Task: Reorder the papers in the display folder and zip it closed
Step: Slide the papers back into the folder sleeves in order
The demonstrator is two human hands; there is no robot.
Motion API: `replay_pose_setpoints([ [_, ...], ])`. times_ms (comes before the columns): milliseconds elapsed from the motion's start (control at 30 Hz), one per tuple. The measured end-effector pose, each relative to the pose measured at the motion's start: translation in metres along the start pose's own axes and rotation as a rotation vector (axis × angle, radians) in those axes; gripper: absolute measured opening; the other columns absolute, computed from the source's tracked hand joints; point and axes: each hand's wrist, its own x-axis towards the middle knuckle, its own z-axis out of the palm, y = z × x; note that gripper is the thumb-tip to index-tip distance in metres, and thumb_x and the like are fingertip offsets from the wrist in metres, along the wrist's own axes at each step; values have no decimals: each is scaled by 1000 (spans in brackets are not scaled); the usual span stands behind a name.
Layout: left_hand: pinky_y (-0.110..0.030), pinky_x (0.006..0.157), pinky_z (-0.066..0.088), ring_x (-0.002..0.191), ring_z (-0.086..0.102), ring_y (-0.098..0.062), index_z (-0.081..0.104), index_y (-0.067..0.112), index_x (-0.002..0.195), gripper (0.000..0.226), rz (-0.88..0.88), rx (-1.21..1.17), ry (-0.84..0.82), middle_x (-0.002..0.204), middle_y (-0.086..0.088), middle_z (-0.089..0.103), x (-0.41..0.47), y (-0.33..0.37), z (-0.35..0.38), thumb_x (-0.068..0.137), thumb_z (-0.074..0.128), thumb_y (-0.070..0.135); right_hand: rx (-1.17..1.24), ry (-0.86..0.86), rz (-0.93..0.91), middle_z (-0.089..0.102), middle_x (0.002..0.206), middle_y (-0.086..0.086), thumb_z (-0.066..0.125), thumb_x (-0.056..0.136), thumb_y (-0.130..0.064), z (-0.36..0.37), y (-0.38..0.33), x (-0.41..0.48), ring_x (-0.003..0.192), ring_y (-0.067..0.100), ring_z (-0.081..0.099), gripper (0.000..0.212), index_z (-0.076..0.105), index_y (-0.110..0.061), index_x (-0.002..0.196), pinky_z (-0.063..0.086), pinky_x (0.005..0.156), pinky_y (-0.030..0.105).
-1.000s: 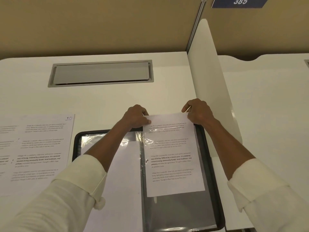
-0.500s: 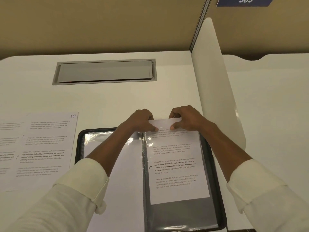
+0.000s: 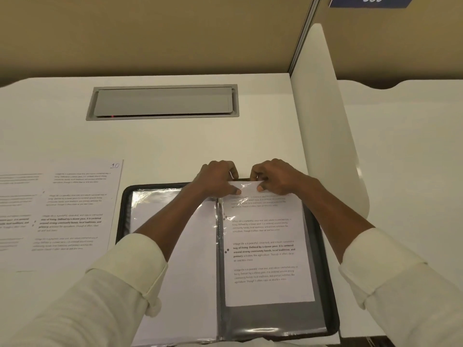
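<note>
Right hand (image 3: 275, 179) has slid in from the far corner of the printed sheet (image 3: 265, 246) to sit just beside the left hand (image 3: 218, 179). The sheet has sunk deeper into the right pocket of the open folder (image 3: 123, 216), so its top edge is now about level with the folder's black rim.

At the left of the table (image 3: 175, 146), loose sheets (image 3: 75, 209) lie flat just beside the folder, the top one marked 10 in its corner. They appear to be waiting their turn.

The folder's left pocket holds a white page (image 3: 190, 271) under glossy plastic, with the left forearm crossing over it. At the top of the spine, the left hand pinches the sheet's upper edge between thumb and curled fingers. The right hand does the same right next to it, thumb on top. Whether the fingers also hold the pocket's plastic lip cannot be told.

The printed sheet lies straight in the right pocket, with a dark band of unfilled pocket showing below its bottom edge, so it may have a little further to go. A white divider (image 3: 325, 146) stands to the right.

The reordering looks to be mid-course: one sheet is nearly seated and others are outside. The folder lies wide open, so closing and zipping it remain.
</note>
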Motion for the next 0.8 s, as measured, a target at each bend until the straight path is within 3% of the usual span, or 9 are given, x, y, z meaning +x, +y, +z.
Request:
replay_pose_setpoints([
  [100, -43, 99, 52, 106, 65, -21, 70, 25, 107, 45, 9, 3, 19, 107, 4, 73, -2, -3, 4, 72, 96, 36, -24, -53, 0, 71, 113, -1, 80, 90, -34, 2, -5, 2, 98, 18, 60, 34, 67, -22, 120, 46, 83, 34],
  [233, -44, 96, 53, 107, 60, -22, 67, 31, 105, 46, 21, 5, 35, 106, 5, 70, -4, -7, 9, 70, 95, 42, -11, -1, 10, 63, 100, -7, 94, 71, -41, 9, -19, 3, 92, 17, 56, 56, 65, -23, 115, 50, 82, 37],
  [333, -44, 96, 49, 109, 55, -22, 68, 28, 110, 48, 43, 23, 42, 105, 5, 71, -6, -7, 11, 72, 94, 43, 35, 25, 18, 69, 99, -5, 96, 69, -32, 16, -20, 5, 92, 19, 63, 49, 68, -22, 108, 52, 81, 37],
  [467, -45, 95, 54, 105, 62, -22, 67, 30, 106, 43, 55, -33, 37, 96, 9, 74, -11, -9, 12, 73, 94, 39, 79, -96, -24, 70, 98, -5, 85, 85, -22, 14, -20, 5, 90, 18, 62, 28, 71, -17, 109, 43, 78, 31],
  [533, -45, 94, 56, 102, 64, -20, 67, 32, 102, 34, 64, -92, 63, 91, 13, 73, -15, -12, 15, 75, 89, 31, 114, -145, -17, 67, 94, -9, 83, 89, -26, 10, -20, 7, 89, 14, 60, 21, 69, -20, 104, 41, 77, 30],
  [633, -43, 91, 58, 98, 66, -16, 72, 23, 104, 28, 91, -176, 171, 98, 8, 73, -27, -16, 21, 79, 78, 13, 195, -148, 25, 69, 102, -8, 91, 78, -39, 8, -21, 11, 94, 9, 62, 35, 70, -24, 102, 46, 80, 29],
  [700, -42, 91, 55, 104, 61, -17, 73, 18, 109, 31, 95, -171, 251, 108, 2, 69, -35, -20, 28, 82, 78, 4, 200, -113, 28, 70, 97, -6, 96, 71, -39, 9, -22, 14, 88, 9, 63, 41, 72, -22, 100, 46, 73, 27],
  [800, -45, 92, 51, 109, 53, -21, 70, 19, 116, 38, 117, -151, 351, 114, 1, 64, -49, -29, 41, 81, 84, 12, 175, -92, 6, 67, 84, -7, 96, 71, -31, 11, -29, 17, 77, 9, 59, 36, 73, -19, 96, 42, 66, 26],
])
